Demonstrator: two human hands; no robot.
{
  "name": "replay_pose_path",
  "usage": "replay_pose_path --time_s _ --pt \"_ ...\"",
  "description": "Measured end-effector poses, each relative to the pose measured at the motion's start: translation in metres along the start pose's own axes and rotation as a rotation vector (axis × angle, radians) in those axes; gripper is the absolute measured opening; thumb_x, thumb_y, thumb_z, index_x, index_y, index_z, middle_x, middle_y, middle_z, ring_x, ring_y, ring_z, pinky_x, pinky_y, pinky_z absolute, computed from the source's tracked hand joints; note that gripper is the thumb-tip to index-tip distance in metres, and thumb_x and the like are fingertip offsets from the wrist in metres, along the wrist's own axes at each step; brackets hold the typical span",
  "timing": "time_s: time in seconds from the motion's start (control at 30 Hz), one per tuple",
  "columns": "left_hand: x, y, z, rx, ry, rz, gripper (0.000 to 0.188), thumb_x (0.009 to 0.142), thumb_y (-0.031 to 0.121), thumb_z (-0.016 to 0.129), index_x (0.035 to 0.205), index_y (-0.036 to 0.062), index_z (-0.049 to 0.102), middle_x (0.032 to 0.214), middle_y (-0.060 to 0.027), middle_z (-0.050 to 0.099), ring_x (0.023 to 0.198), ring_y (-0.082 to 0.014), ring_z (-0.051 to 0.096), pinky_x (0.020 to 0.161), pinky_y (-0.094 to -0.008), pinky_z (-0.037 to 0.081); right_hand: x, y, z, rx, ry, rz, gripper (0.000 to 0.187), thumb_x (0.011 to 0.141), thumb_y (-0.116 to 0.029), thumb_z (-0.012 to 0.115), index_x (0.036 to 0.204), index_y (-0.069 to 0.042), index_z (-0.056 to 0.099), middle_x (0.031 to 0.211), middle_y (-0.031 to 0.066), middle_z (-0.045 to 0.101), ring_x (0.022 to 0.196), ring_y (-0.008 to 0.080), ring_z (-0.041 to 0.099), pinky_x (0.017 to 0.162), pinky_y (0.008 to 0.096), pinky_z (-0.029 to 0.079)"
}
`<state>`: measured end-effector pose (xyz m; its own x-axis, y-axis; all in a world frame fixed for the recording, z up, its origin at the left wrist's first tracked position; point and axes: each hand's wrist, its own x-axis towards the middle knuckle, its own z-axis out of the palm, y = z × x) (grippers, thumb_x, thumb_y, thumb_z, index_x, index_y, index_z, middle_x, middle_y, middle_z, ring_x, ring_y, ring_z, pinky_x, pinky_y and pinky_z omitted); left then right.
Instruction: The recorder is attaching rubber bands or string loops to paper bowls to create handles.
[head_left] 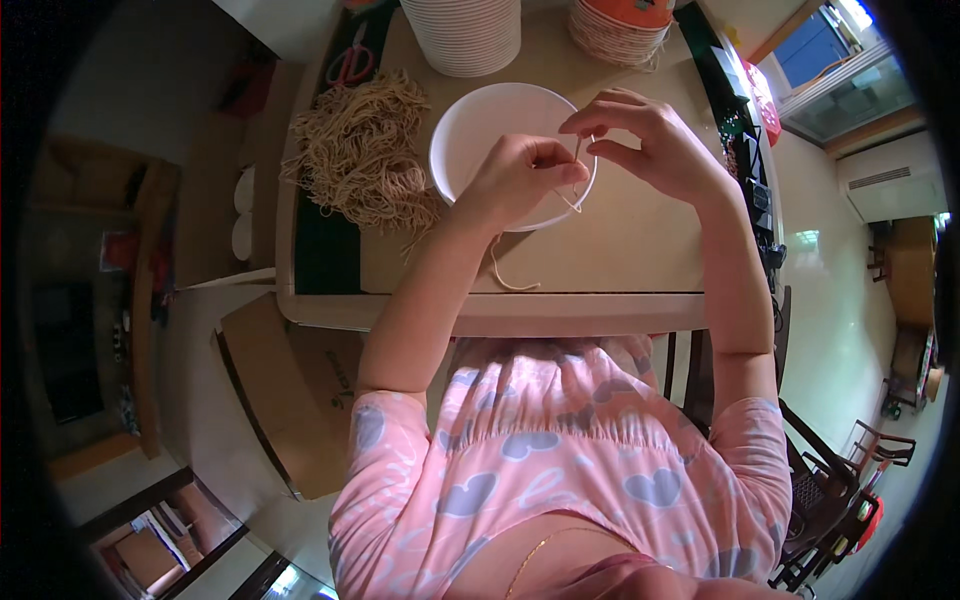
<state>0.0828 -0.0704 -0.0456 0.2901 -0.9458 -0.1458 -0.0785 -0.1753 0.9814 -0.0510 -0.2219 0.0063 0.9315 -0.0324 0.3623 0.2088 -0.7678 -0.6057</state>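
A thin beige string (497, 265) is at my hands, over a round white tub (455, 150) on the table. My left hand (522, 178) is closed in a pinch on the string, thumb against forefinger, at the tub's near right side. One end trails below the left wrist onto the table; a small loop hangs under the fingertips. Across from it, my right hand (650, 145) curves its thumb and fingers around the upper part of the string, close to the left fingertips. The exact contact of the right fingertips is partly hidden.
Left of the tub lies a tangled heap of beige strings (360, 150), with red-handled scissors (352, 62) behind it. A tall stack of white tubs (463, 35) stands at the back. Stacked orange tubs (625, 15) stand back right. Dark objects (745, 150) line the table's right edge.
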Motion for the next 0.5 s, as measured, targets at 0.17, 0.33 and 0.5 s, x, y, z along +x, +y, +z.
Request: replay_pose_path --time_s 0.17,0.33,0.5 --pt "-0.002 -0.002 0.0 -0.059 0.004 0.012 0.017 0.085 0.02 0.073 0.088 0.0032 0.071 0.066 0.0079 0.05 0.057 -0.0026 0.039 0.051 -0.0198 0.029 0.001 0.0 -0.003 -0.058 -0.037 -0.007 0.009 0.082 -0.003 0.066 0.091 -0.003 0.064 0.081 0.0094 0.063 0.078 0.0273 0.062 0.068 0.0365 0.05" --pt "-0.001 -0.008 0.0 -0.043 0.041 0.065 0.014 0.085 0.015 0.072 0.089 0.0026 0.07 0.069 0.0068 0.054 0.064 -0.0029 0.046 0.057 -0.0185 0.037 -0.003 0.001 0.002 -0.025 -0.033 0.034 0.007 0.085 -0.004 0.064 0.091 -0.001 0.063 0.08 0.0111 0.062 0.075 0.0284 0.061 0.066 0.0354 0.05" --pt "-0.007 -0.006 -0.001 0.123 0.128 0.136 0.014 0.083 0.016 0.074 0.087 0.003 0.071 0.079 0.0009 0.058 0.07 -0.0085 0.054 0.064 -0.024 0.045 -0.005 0.002 0.018 -0.036 0.041 0.114 0.01 0.087 -0.005 0.063 0.095 -0.001 0.062 0.08 0.0118 0.061 0.074 0.0284 0.061 0.065 0.0342 0.05"
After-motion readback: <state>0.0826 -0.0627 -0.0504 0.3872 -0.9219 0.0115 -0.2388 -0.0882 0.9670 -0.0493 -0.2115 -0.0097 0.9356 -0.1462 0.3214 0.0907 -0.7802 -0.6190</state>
